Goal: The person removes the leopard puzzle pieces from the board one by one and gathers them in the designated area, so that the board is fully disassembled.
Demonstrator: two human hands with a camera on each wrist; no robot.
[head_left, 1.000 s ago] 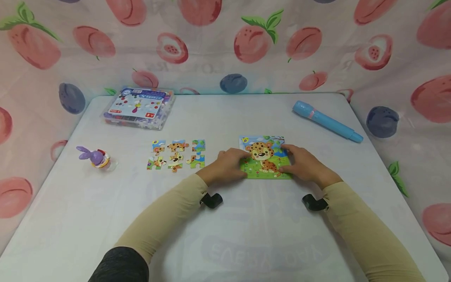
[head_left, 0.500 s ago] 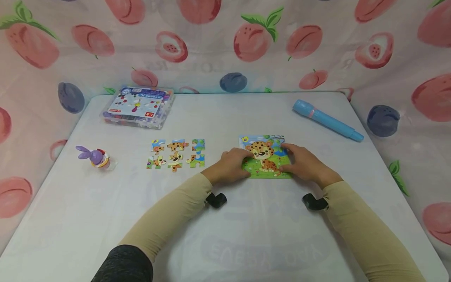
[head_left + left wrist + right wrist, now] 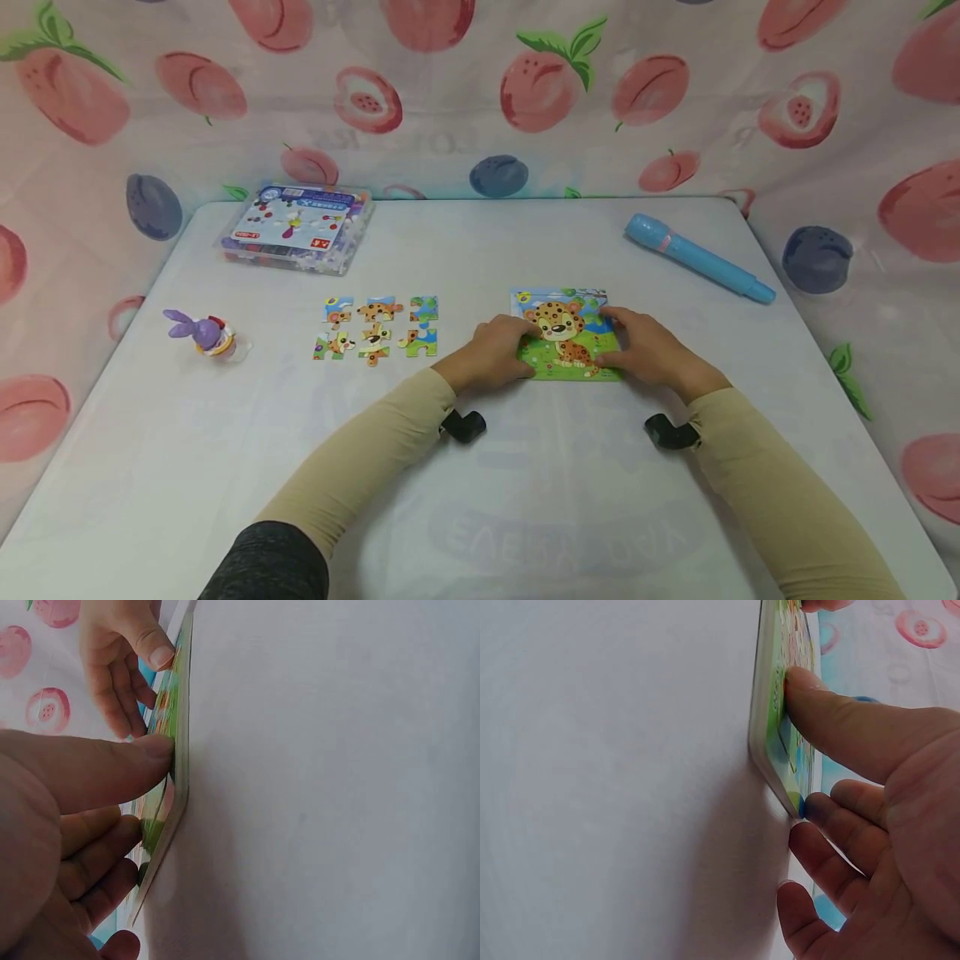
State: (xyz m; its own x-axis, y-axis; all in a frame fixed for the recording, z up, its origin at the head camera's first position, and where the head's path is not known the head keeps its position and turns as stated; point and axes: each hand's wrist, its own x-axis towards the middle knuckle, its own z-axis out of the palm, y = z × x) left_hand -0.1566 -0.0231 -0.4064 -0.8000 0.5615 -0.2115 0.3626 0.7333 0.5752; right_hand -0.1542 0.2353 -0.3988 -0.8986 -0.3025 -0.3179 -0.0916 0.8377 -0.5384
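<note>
A small assembled jigsaw puzzle (image 3: 567,343) with a spotted leopard cub lies flat on the white table in the head view. My left hand (image 3: 489,354) holds its left side, thumb (image 3: 124,766) on the face near the front edge and fingers bent at the side. On the opposite side my right hand (image 3: 651,348) holds it likewise, thumb (image 3: 840,716) on the face and fingertips touching the edge. Farther left lie several loose puzzle pieces (image 3: 373,337) in two rows. Both wrist views show the puzzle (image 3: 787,742) nearly edge-on; some fingertips are hidden.
Back left stands a clear plastic box (image 3: 296,229) with a printed label. A purple rabbit-eared toy figure (image 3: 206,333) is at the left. A blue pen-shaped tube (image 3: 697,258) lies back right. Fruit-printed cloth (image 3: 435,100) hangs behind the table (image 3: 570,500).
My left hand has shifted slightly right, its fingers farther over the puzzle's left side. My right hand and the puzzle have hardly moved.
</note>
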